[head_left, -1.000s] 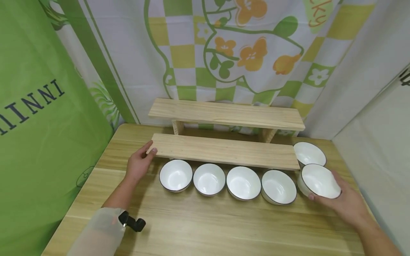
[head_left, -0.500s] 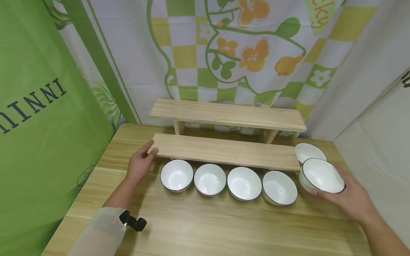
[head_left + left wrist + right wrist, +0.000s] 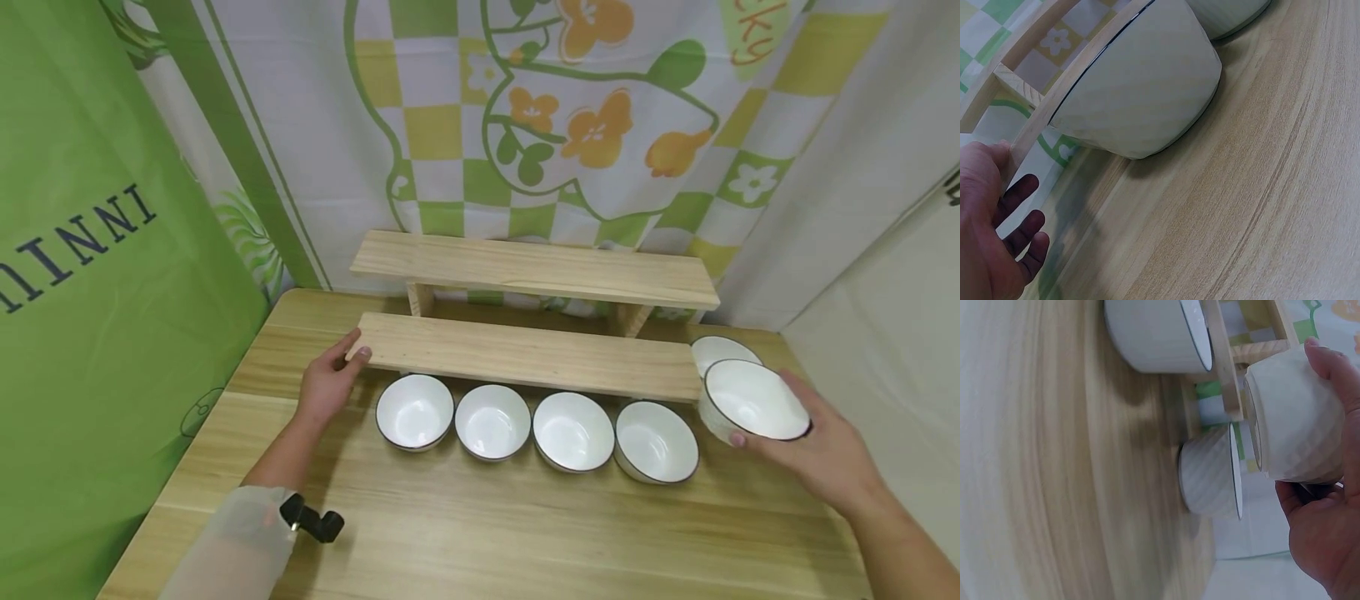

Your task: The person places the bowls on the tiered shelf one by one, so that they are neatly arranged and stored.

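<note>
Left arm: your sleeve (image 3: 228,542) was off-white and seemingly semi-sheer, with a pinkish tint showing through lower down and a small reddish patch near the cuff (image 3: 272,493). The cuff ended partway along your left forearm (image 3: 279,454), which was bare beyond it. Attachment: one black fitting (image 3: 309,518) at your cuff, blocky at the base, rounded at the tip, with a small bright spot beside the base. Left hand (image 3: 327,385): bare. Right forearm (image 3: 896,533) and right hand (image 3: 825,457): both bare.
</note>
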Tool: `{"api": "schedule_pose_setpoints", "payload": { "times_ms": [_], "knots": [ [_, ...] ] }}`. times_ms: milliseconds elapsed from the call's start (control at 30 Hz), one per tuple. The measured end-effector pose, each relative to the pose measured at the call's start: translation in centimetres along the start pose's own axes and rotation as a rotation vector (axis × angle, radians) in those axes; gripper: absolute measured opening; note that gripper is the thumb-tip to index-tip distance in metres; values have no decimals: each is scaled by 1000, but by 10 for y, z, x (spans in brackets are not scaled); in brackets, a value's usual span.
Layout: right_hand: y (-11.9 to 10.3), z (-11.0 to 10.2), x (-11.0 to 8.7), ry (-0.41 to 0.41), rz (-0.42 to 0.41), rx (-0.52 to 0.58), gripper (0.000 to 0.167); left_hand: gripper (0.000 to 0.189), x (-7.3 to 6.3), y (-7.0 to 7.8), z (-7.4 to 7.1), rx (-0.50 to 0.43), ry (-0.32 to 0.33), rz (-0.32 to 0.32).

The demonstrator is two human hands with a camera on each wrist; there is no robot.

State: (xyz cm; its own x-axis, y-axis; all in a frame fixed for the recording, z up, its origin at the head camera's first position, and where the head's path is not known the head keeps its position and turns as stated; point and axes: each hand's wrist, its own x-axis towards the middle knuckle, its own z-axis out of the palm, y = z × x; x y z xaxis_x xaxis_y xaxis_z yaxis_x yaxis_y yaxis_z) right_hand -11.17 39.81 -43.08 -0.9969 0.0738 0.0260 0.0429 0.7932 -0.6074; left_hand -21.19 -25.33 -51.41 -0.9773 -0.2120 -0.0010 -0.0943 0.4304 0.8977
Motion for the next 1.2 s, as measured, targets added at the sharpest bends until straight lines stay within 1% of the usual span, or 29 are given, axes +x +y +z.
{"api": "schedule_pose_setpoints", "payload": {
  "times_ms": [133,333,467,667,967,1200],
  "knots": [
    [-10,0,4,2,-16,15,113,63,0,0,1,-3,-3,4],
    [-24,3,11,-18,-40,51,113,63,0,2,2,-10,-2,4],
    [-33,5,16,-25,-53,33,115,63,0,3,3,-1,0,-4],
    [-49,11,24,-24,-53,22,118,62,-2,3,2,-24,0,-18],
    [-69,24,32,-17,-85,66,119,63,0,0,0,-17,0,-15],
    [-83,31,38,-37,-106,131,117,63,0,0,0,-35,0,-1]
  ]
}}
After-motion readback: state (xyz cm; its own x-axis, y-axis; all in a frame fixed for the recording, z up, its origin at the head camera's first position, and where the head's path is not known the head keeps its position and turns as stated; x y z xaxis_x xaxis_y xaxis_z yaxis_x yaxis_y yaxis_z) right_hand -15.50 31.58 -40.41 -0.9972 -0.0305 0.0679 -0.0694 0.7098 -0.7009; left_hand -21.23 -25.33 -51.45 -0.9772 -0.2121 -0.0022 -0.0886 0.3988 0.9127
